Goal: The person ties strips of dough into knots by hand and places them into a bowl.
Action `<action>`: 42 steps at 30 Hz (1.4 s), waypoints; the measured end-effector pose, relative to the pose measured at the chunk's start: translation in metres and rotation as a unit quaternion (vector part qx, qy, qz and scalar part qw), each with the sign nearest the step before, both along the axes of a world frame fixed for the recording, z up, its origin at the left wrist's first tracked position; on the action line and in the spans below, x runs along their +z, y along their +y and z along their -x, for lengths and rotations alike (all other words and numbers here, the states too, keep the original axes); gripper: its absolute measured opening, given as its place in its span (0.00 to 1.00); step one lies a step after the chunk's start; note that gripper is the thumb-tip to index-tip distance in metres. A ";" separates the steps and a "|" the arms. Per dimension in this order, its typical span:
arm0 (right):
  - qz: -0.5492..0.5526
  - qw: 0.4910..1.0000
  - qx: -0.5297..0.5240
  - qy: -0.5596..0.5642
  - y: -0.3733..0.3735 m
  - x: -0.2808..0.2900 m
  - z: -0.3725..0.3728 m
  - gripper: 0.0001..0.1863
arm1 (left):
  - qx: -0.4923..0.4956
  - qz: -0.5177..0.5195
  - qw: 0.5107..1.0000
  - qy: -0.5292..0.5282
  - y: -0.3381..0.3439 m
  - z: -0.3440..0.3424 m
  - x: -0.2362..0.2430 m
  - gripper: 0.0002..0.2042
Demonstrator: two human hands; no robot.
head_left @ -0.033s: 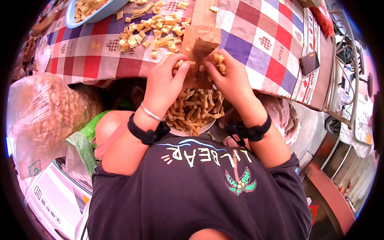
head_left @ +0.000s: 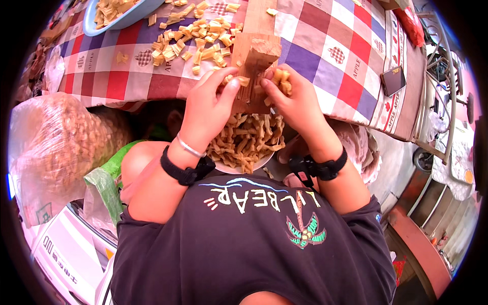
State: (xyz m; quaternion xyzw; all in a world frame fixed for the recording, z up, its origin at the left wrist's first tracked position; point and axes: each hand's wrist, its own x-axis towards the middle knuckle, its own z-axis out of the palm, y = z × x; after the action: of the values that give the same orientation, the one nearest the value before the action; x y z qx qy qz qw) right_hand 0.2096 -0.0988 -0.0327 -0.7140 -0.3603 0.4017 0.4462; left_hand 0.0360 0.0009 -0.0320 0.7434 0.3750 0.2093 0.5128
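My left hand (head_left: pixel 209 107) is closed on a short pale-yellow food piece (head_left: pixel 240 80), just left of the upright wooden block (head_left: pixel 257 53). My right hand (head_left: pixel 296 101) pinches a few knobbly yellow pieces (head_left: pixel 280 80) at the block's right side, its thumb near the wood. Just below the block, between my forearms, a white bowl (head_left: pixel 257 165) holds many long brown dried sticks (head_left: pixel 244 142). Loose cut pieces (head_left: pixel 173 48) are scattered on the checked cloth (head_left: pixel 340 84) beyond my left hand. The fingertips of both hands are partly hidden.
A blue basin (head_left: pixel 91 23) of pieces sits at top left, a wooden plank (head_left: pixel 262 18) behind the block. A dark flat box (head_left: pixel 393 81) lies near the cloth's right edge. A large plastic bag (head_left: pixel 53 152) is at left, a metal-framed wheeled cart (head_left: pixel 446 142) at right.
Both hands have shifted very slightly at the block, my right hand a little outward to the right, each still holding pieces. The surroundings look the same.
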 end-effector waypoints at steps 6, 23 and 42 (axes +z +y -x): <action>-0.057 0.966 0.074 0.241 -0.011 0.038 0.007 0.16 | -0.120 -0.001 0.986 -0.118 -0.018 0.013 0.029 0.18; -0.045 0.998 -0.016 -0.051 0.000 0.002 0.003 0.08 | -0.016 -0.051 0.998 0.037 0.003 -0.004 -0.006 0.09; -0.059 0.968 -0.037 0.243 -0.013 0.034 -0.005 0.09 | -0.025 0.032 0.999 -0.009 -0.007 0.008 0.026 0.08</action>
State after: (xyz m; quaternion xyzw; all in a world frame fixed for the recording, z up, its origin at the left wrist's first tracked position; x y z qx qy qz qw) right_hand 0.2144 -0.1116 0.0011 -0.5802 -0.2379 0.5245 0.5759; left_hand 0.0277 -0.0061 -0.0062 0.7336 0.3585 0.1905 0.5449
